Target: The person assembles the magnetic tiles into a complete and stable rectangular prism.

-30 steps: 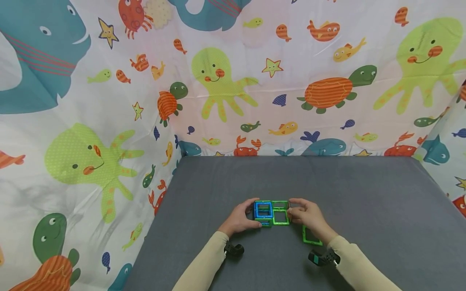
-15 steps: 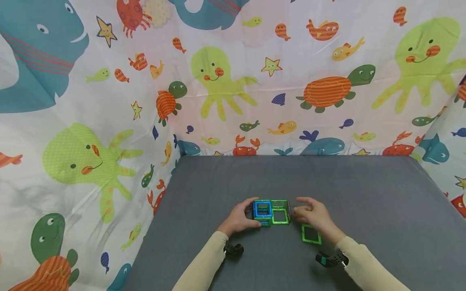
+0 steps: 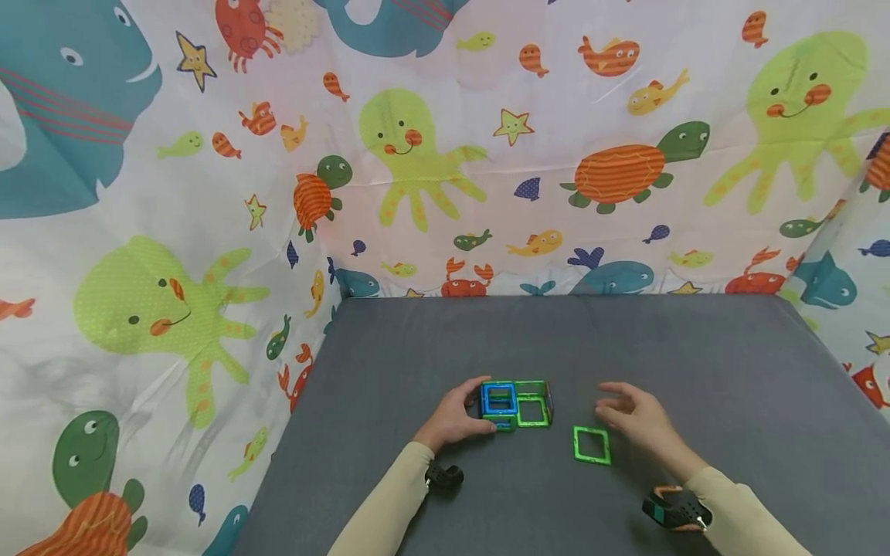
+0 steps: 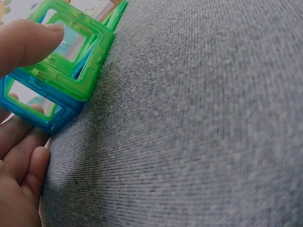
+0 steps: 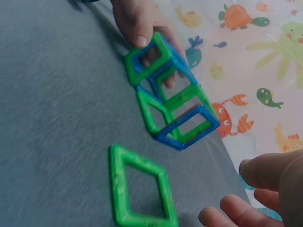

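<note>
My left hand (image 3: 452, 417) grips the left end of a magnetic-tile structure (image 3: 515, 399). Its thumb presses the near green tile (image 4: 83, 87), while other fingers touch the blue side (image 4: 71, 106). A cube of blue and green square frames forms that end. Beside it a green tile lies flat, another green one stands behind it, and a blue tile (image 5: 208, 116) stands at the right end, leaning slightly outward. To the right, a loose green square tile (image 3: 592, 460) lies flat on the table. My right hand (image 3: 643, 417) hovers beyond that tile, fingers loosely bent, holding nothing.
The dark grey table (image 3: 431, 340) reaches back to a white curtain (image 3: 487, 193) printed with sea animals, which also hangs along the left and right sides. Each wrist wears a black camera band (image 3: 677, 510).
My right hand has let go of the tile at the structure's right end and moved off to the right, uncovering the loose green tile. My left hand keeps its hold.
</note>
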